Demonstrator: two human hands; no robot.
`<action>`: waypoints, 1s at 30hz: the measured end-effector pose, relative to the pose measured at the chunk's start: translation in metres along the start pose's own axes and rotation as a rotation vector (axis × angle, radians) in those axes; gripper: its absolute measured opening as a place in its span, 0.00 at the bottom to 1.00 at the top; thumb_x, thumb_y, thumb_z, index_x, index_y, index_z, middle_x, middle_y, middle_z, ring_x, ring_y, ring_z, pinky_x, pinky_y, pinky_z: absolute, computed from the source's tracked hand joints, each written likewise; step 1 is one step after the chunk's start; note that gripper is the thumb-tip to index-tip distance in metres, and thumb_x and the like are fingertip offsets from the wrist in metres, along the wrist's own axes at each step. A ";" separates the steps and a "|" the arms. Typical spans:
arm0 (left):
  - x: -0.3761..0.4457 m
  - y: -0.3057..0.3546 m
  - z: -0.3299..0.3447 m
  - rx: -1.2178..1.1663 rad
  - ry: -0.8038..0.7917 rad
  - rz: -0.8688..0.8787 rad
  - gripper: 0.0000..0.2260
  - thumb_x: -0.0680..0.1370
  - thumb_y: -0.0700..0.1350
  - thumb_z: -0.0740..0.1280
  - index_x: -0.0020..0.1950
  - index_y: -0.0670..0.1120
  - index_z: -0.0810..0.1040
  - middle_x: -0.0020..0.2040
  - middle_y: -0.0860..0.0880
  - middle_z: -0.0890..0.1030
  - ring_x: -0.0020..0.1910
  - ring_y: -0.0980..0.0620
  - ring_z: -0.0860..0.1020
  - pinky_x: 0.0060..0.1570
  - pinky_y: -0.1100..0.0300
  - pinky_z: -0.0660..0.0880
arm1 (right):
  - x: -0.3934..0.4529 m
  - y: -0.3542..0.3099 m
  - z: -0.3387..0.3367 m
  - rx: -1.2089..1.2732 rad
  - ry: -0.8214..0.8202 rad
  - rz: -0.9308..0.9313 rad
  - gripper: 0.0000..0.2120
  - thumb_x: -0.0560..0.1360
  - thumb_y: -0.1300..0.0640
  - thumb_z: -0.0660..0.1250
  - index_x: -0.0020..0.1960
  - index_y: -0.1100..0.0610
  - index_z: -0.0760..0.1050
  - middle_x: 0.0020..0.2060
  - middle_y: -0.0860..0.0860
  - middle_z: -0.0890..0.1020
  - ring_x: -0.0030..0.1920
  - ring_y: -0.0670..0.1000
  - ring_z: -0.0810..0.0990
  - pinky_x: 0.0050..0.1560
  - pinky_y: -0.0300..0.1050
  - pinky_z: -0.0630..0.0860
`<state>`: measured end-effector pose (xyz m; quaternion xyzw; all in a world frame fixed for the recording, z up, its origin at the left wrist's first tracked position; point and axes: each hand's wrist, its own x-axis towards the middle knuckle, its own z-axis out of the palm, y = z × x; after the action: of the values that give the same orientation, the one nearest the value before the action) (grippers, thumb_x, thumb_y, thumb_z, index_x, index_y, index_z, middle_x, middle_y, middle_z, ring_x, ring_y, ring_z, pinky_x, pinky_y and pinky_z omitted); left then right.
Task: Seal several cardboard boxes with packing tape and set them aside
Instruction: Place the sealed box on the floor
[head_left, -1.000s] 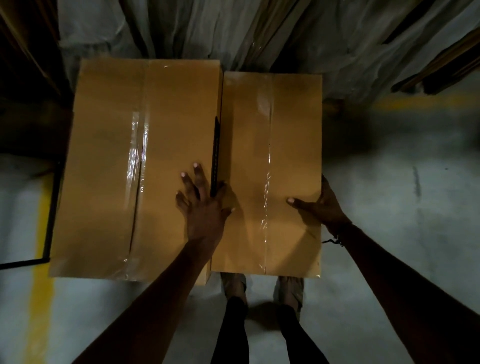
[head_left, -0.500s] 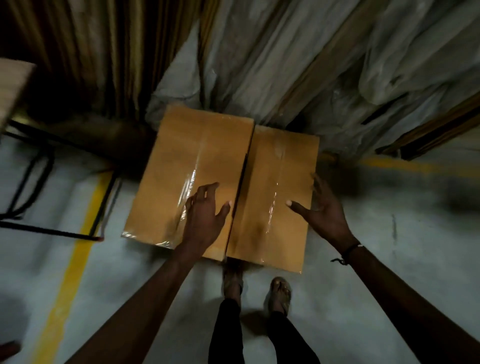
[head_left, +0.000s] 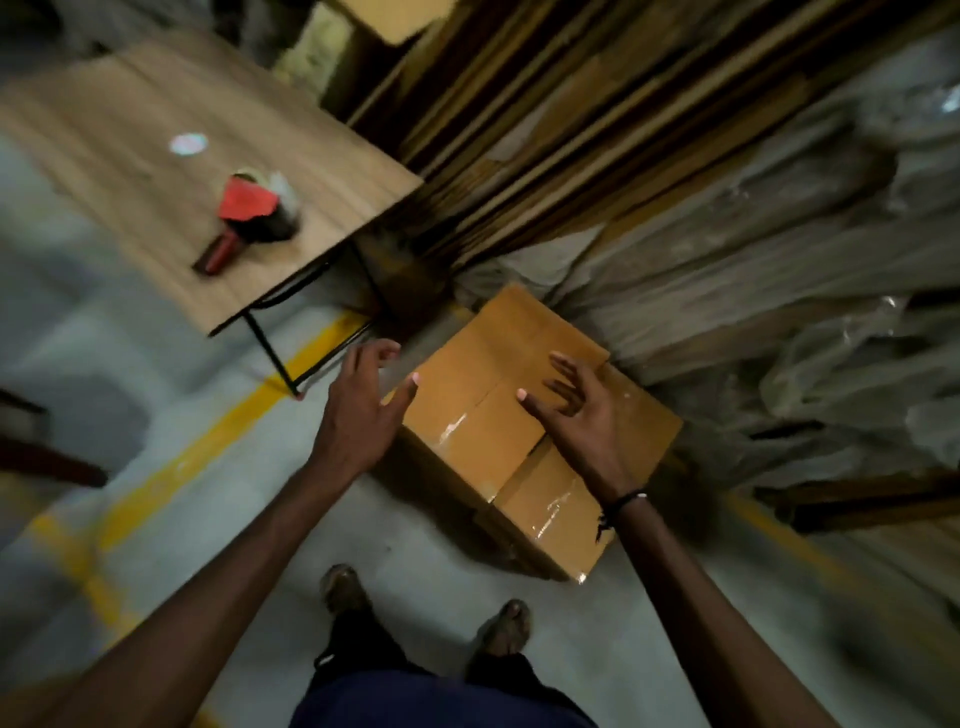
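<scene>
Two taped brown cardboard boxes stand side by side on the concrete floor, the left box (head_left: 483, 395) and the right box (head_left: 566, 499), each with shiny clear tape along its top seam. My left hand (head_left: 363, 410) hovers with spread, relaxed fingers over the left box's near left edge and holds nothing. My right hand (head_left: 582, 410) hangs in the air over the boxes with its fingers straight, also empty. A red tape dispenser (head_left: 249, 218) with a roll of clear tape lies on the wooden table (head_left: 130, 156) at the upper left.
The table's black metal legs (head_left: 270, 353) stand just left of the boxes. Plastic-wrapped stock (head_left: 779, 260) and flat cardboard sheets (head_left: 519, 130) pile up behind the boxes. Yellow floor lines (head_left: 208, 441) run across the concrete. My feet (head_left: 498, 634) stand just in front of the boxes.
Both hands have lifted off the boxes and pulled back. My view has risen and swung left, so the table and tape dispenser now show.
</scene>
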<state>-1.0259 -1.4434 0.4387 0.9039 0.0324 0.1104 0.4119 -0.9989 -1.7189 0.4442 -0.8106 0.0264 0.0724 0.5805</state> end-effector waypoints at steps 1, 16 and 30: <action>-0.006 -0.008 -0.025 -0.027 0.052 -0.024 0.17 0.82 0.52 0.69 0.67 0.46 0.74 0.62 0.47 0.74 0.60 0.48 0.78 0.60 0.49 0.76 | 0.000 -0.013 0.022 -0.006 -0.036 -0.020 0.34 0.73 0.49 0.80 0.75 0.48 0.70 0.72 0.45 0.74 0.66 0.43 0.78 0.58 0.40 0.79; 0.008 -0.216 -0.325 -0.261 0.606 -0.414 0.06 0.81 0.44 0.71 0.56 0.48 0.76 0.53 0.51 0.81 0.44 0.61 0.81 0.44 0.67 0.74 | 0.057 -0.164 0.416 0.042 -0.422 -0.214 0.25 0.72 0.63 0.80 0.66 0.53 0.78 0.61 0.48 0.84 0.56 0.48 0.85 0.56 0.46 0.83; 0.139 -0.420 -0.480 -0.242 0.714 -0.588 0.06 0.82 0.47 0.69 0.55 0.46 0.78 0.52 0.49 0.82 0.47 0.48 0.83 0.46 0.58 0.77 | 0.232 -0.267 0.694 0.169 -0.590 -0.161 0.21 0.71 0.66 0.80 0.61 0.55 0.80 0.59 0.51 0.85 0.51 0.49 0.88 0.52 0.39 0.82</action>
<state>-0.9855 -0.7917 0.4521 0.7074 0.4134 0.2959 0.4910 -0.7959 -0.9669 0.4411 -0.7030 -0.2015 0.2559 0.6322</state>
